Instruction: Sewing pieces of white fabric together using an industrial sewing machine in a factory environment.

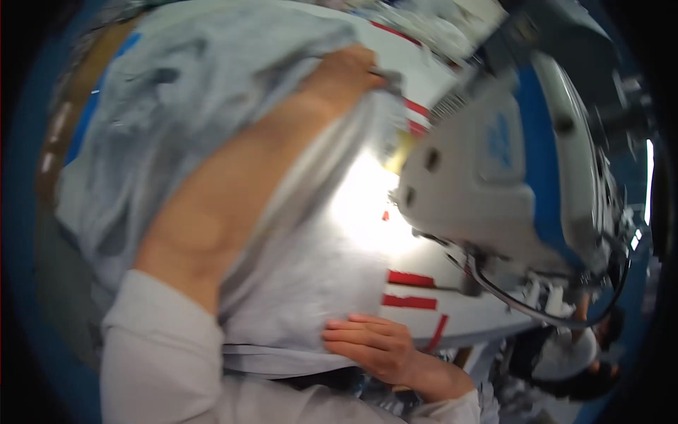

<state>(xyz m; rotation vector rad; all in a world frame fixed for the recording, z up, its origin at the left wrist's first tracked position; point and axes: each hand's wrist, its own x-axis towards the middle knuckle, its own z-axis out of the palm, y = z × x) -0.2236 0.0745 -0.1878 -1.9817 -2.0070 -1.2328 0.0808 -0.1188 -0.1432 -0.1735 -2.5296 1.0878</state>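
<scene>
A large piece of light grey fabric (304, 283) lies spread and rumpled over the white work table. Across it reaches my left arm, and at the fabric's far right edge my left hand (346, 71) is closed on a fold of it; motion blur softens the fingers. Low in the view, my right hand (374, 344) rests on the near right corner of the fabric, its fingers stretched out flat. The sewing machine's head (473, 169), white with a blue stripe, stands just right of the fabric. Its bright lamp washes out the area around the needle.
Red tape strips (409, 302) mark the white table top (466, 304) beside the machine. A black cable (522, 311) loops below the machine head. Pale piled material (445, 28) sits at the far edge. Another person (565, 353) is at the lower right, beyond the table.
</scene>
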